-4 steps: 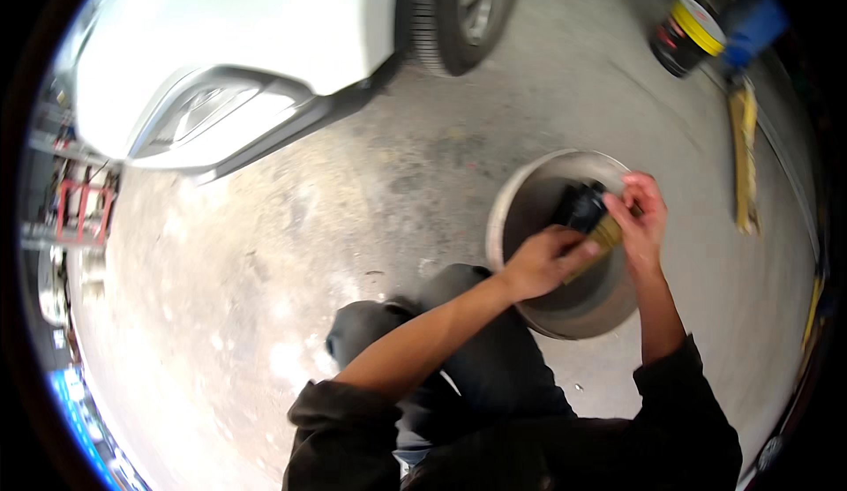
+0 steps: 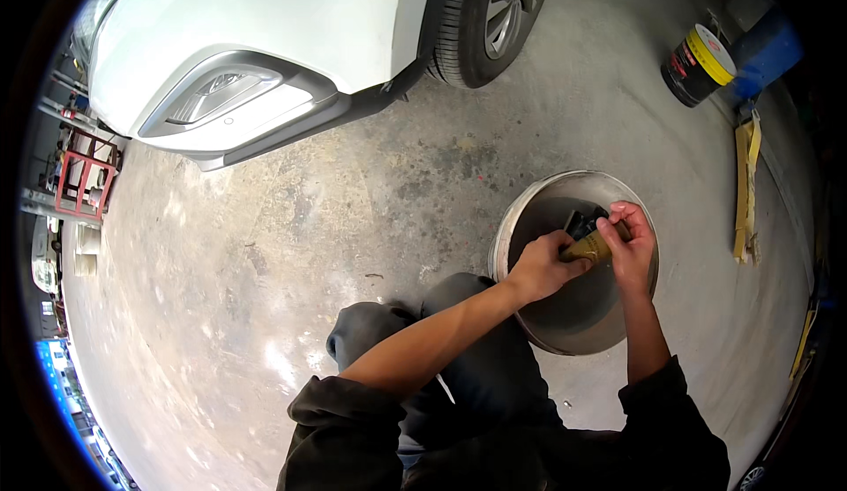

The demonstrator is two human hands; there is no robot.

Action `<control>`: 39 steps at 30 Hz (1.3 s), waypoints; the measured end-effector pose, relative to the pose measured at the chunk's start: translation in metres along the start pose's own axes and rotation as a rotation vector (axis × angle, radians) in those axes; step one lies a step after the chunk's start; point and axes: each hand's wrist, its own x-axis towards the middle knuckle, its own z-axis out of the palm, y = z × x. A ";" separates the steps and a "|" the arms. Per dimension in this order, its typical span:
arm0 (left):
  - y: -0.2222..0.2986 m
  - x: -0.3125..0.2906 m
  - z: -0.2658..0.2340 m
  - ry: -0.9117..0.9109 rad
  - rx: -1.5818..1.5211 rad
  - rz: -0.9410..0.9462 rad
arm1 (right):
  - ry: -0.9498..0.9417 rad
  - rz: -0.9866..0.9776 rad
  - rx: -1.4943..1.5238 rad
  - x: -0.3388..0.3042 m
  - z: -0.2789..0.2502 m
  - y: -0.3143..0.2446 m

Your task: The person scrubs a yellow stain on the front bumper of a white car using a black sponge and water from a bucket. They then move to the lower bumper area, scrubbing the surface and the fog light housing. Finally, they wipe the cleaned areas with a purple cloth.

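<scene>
Tan package (image 2: 586, 249) sits over the mouth of the round bucket (image 2: 505, 233), its left end pinched between the left hand's (image 2: 543, 269) thumb and fingers. The right hand's (image 2: 633, 248) fingers curl at the other end; whether they pinch it, I cannot tell. It looks light, fairly stiff, probably best held along its sides.

The left forearm (image 2: 423, 343) slants rightward to a curled left hand (image 2: 540, 268), while the right forearm (image 2: 647, 337) rises steeply to a right hand (image 2: 633, 248) curled in just beside it.
</scene>
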 end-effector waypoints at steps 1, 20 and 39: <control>0.001 0.002 -0.002 0.034 0.004 0.020 | 0.012 0.005 -0.005 -0.002 0.002 0.003; 0.018 0.004 0.006 0.240 0.066 0.322 | 0.140 0.474 0.499 -0.024 0.010 0.003; 0.006 0.012 -0.001 0.263 0.192 0.352 | -0.115 0.079 -0.068 -0.017 0.013 0.027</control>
